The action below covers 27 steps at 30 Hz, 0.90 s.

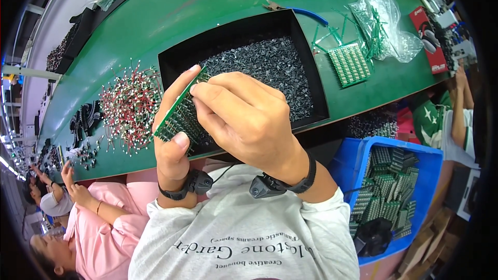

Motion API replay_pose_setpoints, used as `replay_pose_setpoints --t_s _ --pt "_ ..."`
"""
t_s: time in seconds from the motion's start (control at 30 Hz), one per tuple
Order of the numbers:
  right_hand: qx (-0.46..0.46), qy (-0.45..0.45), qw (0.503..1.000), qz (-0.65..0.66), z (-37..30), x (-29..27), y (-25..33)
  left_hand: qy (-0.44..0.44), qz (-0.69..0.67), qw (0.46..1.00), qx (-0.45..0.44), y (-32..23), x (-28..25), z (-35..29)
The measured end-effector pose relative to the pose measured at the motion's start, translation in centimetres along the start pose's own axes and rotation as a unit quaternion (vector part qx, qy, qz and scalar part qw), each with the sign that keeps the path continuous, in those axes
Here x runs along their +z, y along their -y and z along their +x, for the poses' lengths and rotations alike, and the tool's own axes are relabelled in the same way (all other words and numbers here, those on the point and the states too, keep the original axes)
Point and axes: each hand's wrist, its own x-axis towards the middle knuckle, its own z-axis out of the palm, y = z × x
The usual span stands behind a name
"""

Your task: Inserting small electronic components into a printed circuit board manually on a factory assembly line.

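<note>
While the left hand (171,159) pinched a green circuit-board panel (181,118) between thumb and fingers, tilted before the eight-o'clock side of a black tray (307,59), the right hand (254,114) had thumb and fingertips narrowly bunched by its upper edge, gripping what I could not tell. From the tray, another panel (350,65) lay toward three o'clock, a wire pile (132,105) toward nine.

counter (223,0) around the parts tray (311,67)
wire heap (129,106) left of the parts tray; circuit panel (348,65) right, plastic bag (399,41) farther right; pliers (306,12) at its far right corner; circuit board (181,116) between the hands (249,111) above its near left side; bin (426,179) of boards (386,192) beyond its near right corner.
</note>
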Motion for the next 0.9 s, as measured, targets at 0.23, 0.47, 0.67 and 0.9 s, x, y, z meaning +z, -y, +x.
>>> replay_pose_setpoints --t_s 0.23,0.47,0.67,0.9 --pt "-0.037 -0.002 0.999 0.013 0.0 -0.2 -0.3 -0.001 0.000 1.000 0.003 0.1 0.1 -0.4" --pt "-0.037 -0.012 0.998 0.048 0.1 -0.6 -0.7 -0.017 -0.010 1.000 0.009 0.2 0.2 -0.6" --pt "-0.005 -0.042 0.999 0.033 0.1 -1.7 -0.6 -0.028 -0.017 0.999 0.020 0.2 -0.5 0.4" --pt "0.001 -0.009 1.000 -0.012 -0.3 -1.8 -1.1 -0.026 -0.039 0.999 0.011 0.0 -0.4 0.3"
